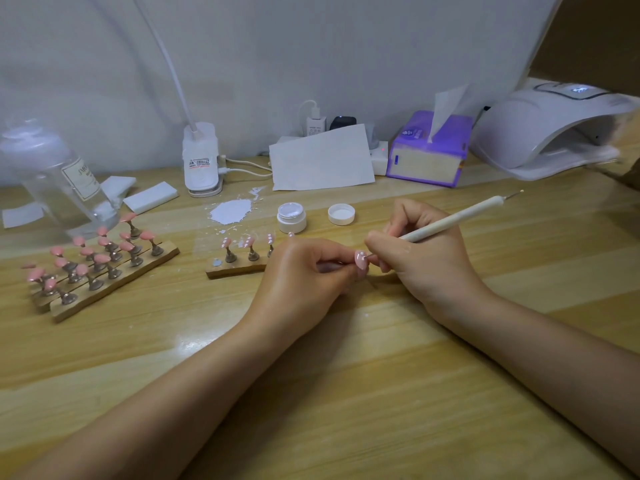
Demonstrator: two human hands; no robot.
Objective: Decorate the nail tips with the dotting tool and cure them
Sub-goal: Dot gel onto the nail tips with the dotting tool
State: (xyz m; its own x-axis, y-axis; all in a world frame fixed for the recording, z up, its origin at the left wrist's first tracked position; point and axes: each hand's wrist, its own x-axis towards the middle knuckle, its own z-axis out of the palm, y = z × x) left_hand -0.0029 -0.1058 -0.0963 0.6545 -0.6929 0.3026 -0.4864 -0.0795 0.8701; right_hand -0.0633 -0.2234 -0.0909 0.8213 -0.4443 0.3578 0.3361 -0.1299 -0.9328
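While its lid (341,214) lies beside it, the jar (291,217) holds white gel.

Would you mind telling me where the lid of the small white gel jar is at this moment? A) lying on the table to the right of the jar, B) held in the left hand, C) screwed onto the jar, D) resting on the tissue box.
A: the white lid lies upturned on the wooden table, apart from and to the right of the open white gel jar.
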